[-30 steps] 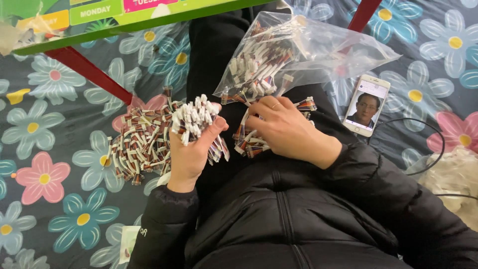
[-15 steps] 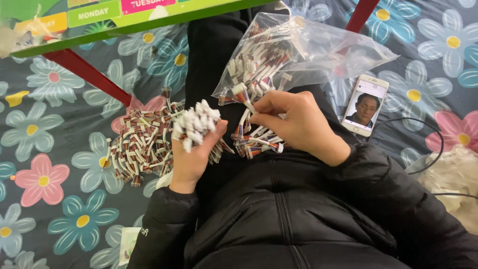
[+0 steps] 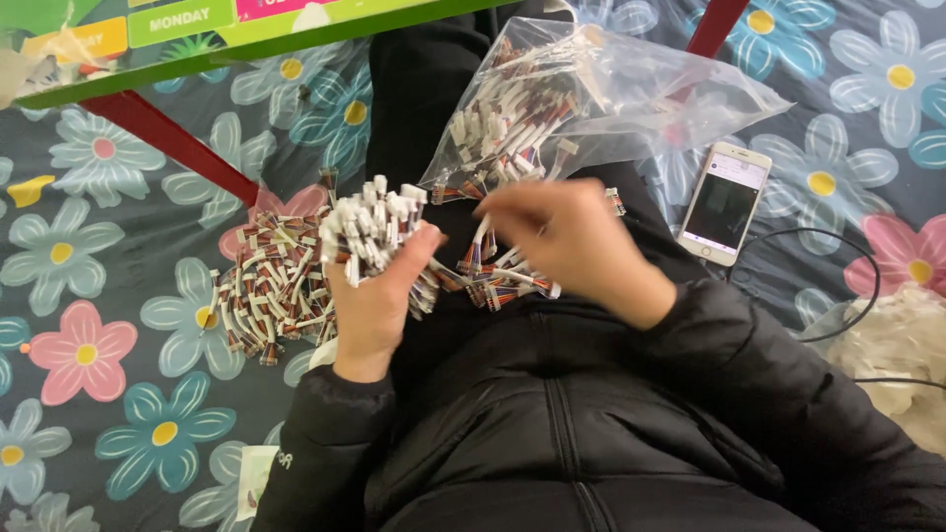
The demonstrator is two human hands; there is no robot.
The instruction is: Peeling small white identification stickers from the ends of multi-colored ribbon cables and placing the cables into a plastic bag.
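We see a clear plastic bag (image 3: 631,94) of wire connectors on the lap, a phone (image 3: 726,202) on the flowered blanket (image 3: 89,355), and a loose pile (image 3: 266,291) beside. Our left hand (image 3: 374,305) is clenched around a connector bundle (image 3: 370,222); our right hand (image 3: 567,241), blurred, pinches loose connectors (image 3: 507,286).

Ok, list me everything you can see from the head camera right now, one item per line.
wire bundle: one, white plugs, in left hand
loose wires: small pile, on lap under right hand
wire heap: one, on floor mat
plastic bag: one, clear, holds more wires
phone: one, white, on mat
cable: one, black, beside phone
floor mat: grey-blue, flowered
table: green edge, red legs
left hand: gripping bundle
right hand: blurred, over loose wires
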